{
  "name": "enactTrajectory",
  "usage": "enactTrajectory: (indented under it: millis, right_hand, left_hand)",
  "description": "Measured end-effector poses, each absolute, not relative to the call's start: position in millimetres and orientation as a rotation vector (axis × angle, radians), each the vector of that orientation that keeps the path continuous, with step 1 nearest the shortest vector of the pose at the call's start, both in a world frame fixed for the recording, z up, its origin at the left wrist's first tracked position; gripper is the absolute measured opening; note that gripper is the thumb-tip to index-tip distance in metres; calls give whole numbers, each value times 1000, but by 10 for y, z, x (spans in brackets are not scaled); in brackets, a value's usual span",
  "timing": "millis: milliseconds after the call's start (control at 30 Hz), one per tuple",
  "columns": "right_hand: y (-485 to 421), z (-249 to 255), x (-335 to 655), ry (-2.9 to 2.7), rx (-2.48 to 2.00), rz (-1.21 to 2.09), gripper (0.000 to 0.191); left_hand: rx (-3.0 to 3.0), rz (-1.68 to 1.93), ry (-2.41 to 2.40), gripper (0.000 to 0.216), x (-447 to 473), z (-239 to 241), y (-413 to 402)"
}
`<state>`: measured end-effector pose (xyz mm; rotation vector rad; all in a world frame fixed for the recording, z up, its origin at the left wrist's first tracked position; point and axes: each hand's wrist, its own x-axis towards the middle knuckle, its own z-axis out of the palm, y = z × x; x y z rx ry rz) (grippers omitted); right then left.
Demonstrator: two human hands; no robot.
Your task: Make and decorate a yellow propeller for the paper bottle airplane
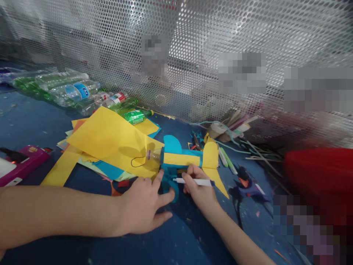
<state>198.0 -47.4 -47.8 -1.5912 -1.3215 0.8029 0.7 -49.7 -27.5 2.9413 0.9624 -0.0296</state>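
A paper-wrapped plastic bottle [182, 159] lies on its side just beyond both hands, its clear neck toward the left hand [143, 204]. It wears blue paper, a yellow strip, a rounded blue fin and yellow tail fins. A curved blue paper piece [166, 186], perhaps attached, sits under the left fingers. The right hand [200, 191] grips a white marker pen [197, 182], pointing leftward.

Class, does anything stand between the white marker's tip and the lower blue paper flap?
Nothing visible does: the right hand holds the white marker with its tip right by the blue paper flap, and the left hand lies to one side.
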Motion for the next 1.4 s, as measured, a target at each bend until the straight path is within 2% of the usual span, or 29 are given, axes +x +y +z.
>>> enactTrajectory:
  millis: [1400]
  right_hand:
    - [-470,-432,1970,-1298,-1599,780,20]
  left_hand:
    - [2926,-18,958,52,7,-285,-491]
